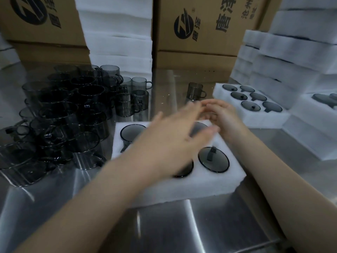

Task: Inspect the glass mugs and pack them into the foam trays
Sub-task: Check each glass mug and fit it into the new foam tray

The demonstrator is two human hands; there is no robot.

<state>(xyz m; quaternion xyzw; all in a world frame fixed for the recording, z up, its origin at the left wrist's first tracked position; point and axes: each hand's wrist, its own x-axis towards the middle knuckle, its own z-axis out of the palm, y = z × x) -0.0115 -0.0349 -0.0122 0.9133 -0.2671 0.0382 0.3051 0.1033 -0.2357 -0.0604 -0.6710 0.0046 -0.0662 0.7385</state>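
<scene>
A white foam tray (200,185) lies on the steel table in front of me with smoky glass mugs (213,159) set in its holes. My left hand (175,136) hovers over the tray's middle, blurred, with its fingers spread and nothing in it. My right hand (226,117) is at the tray's far right corner, fingers loosely bent; I cannot see anything held in it. A heap of loose grey mugs (63,114) sits to the left. One single mug (195,91) stands apart behind the hands.
A filled foam tray (255,117) lies at the right, with more trays (310,136) beside it. Stacks of white foam (118,42) and cardboard boxes (200,30) line the back. Bare steel table (182,225) lies nearest me.
</scene>
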